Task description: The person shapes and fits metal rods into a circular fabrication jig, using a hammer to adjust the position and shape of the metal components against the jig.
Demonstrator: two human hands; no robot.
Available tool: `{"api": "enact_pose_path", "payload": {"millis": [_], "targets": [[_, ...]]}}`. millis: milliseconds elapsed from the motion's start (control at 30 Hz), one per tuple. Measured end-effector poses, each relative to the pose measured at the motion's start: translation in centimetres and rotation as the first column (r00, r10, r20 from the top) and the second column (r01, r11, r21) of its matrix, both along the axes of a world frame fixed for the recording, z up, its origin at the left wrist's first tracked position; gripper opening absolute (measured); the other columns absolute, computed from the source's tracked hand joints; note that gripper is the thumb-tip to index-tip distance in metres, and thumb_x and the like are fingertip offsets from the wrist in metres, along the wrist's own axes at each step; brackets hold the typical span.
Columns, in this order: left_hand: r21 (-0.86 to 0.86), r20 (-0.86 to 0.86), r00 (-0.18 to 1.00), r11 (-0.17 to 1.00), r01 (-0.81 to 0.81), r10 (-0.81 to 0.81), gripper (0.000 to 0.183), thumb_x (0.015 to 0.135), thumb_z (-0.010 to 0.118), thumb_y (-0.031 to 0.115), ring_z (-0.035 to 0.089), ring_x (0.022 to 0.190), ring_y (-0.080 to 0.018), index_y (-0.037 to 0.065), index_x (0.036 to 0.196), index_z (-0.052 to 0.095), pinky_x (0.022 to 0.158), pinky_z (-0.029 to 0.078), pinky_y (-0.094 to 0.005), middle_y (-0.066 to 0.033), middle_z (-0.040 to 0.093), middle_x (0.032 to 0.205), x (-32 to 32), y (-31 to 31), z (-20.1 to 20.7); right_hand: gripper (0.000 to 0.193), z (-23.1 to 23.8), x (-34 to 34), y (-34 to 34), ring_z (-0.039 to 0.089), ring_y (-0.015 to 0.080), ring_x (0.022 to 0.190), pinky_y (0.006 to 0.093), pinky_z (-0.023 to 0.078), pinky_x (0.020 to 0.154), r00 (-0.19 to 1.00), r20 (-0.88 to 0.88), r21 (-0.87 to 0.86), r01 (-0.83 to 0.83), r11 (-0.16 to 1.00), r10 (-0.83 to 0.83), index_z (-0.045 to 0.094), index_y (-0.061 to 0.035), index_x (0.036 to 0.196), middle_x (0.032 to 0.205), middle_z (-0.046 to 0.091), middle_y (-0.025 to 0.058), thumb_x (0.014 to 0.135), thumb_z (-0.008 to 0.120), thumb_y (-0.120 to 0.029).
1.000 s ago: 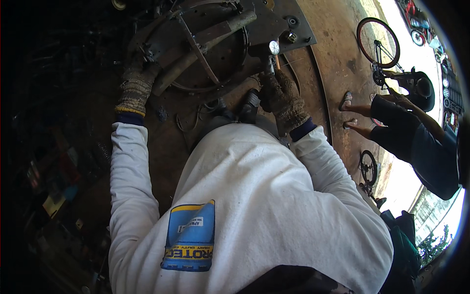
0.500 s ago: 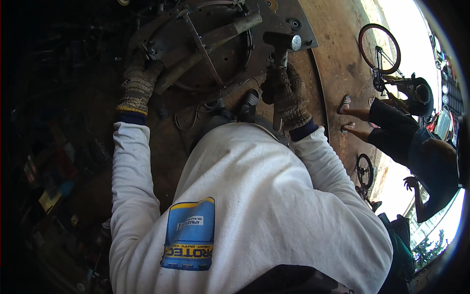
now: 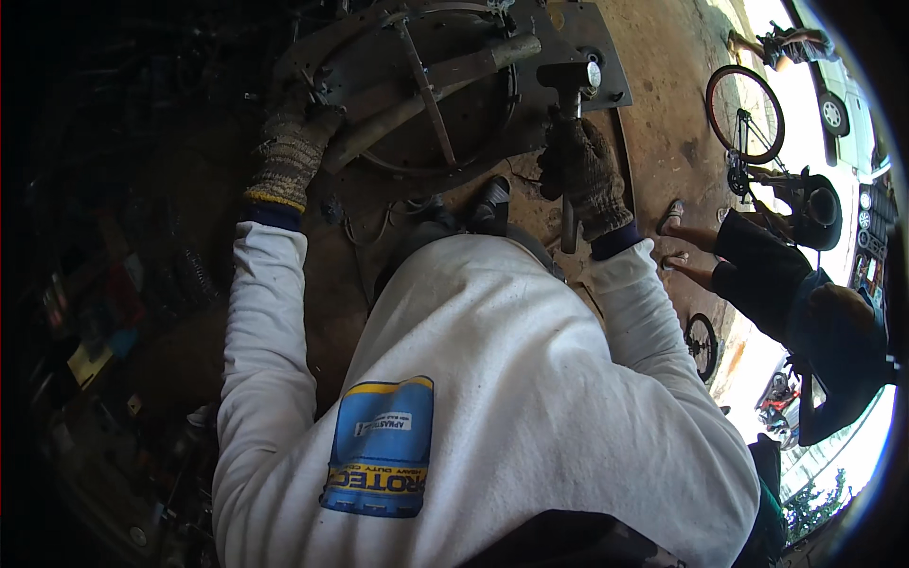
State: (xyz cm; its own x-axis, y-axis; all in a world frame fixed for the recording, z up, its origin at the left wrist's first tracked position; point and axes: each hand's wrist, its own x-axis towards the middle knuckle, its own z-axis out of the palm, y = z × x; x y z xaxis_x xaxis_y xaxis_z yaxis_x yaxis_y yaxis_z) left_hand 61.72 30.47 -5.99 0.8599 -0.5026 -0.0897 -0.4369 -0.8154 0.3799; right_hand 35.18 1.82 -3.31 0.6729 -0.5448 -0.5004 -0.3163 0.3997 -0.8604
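Note:
My right hand (image 3: 589, 170), in a knitted work glove, is closed round the handle of a hammer (image 3: 572, 79). The hammer's head is up, beside the right part of a dark metal plate (image 3: 606, 80). On the plate lies a ring-shaped metal frame (image 3: 516, 90) with a flat crossbar (image 3: 428, 90). A round pipe (image 3: 379, 133) runs slantwise beneath the crossbar. At the left edge of this metalwork my gloved left hand (image 3: 295, 151) is closed, by the pipe's lower end; dark shadow hides what its fingers grip.
To the right a person in dark clothes (image 3: 757, 265) is beside a bicycle (image 3: 743, 114). Another person (image 3: 795, 43) and a parked car (image 3: 838, 104) are farther off. A cable (image 3: 365, 232) lies on the brown floor (image 3: 668, 104) near my feet. Dark clutter fills the left side.
The view has shifted, so metalwork and both hands appear farther right. Both hands keep their grips, and the hammer stays beside the plate. More of the background at right now shows.

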Motion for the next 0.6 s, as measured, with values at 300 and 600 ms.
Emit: {"api": "enact_pose_path", "payload": {"millis": [300, 600], "targets": [[-0.509, -0.333, 0.934, 0.81, -0.292, 0.127, 0.042, 0.095, 0.066, 0.024, 0.06, 0.096, -0.0161, 0.006, 0.132, 0.058, 0.09, 0.049, -0.0307, -0.0086, 0.066, 0.109, -1.2, 3.6, 2.1, 0.027, 0.0, -2.1, 1.6, 0.057, 0.0147, 0.049, 0.0288, 0.043, 0.043, 0.998, -0.045, -0.048, 0.037, 0.998, -0.039, 0.061, -0.0062, 0.105, 0.067, 0.061, 0.0046, 0.099, 0.059, -0.033], [-0.274, 0.147, 0.989, 0.96, 0.053, -0.013, 0.048, 0.085, 0.075, 0.025, 0.061, 0.101, -0.0232, 0.007, 0.127, 0.06, 0.091, 0.049, -0.0372, -0.0114, 0.061, 0.116, -9.0, 4.5, 2.9, 0.022, -0.1, -1.6, -0.4, 0.053, 0.0142, 0.047, 0.0288, 0.042, 0.041, 0.995, -0.098, -0.098, -0.024, 0.995, 0.015, 0.062, -0.0077, 0.103, 0.069, 0.059, 0.0024, 0.096, 0.065, -0.029]]}}
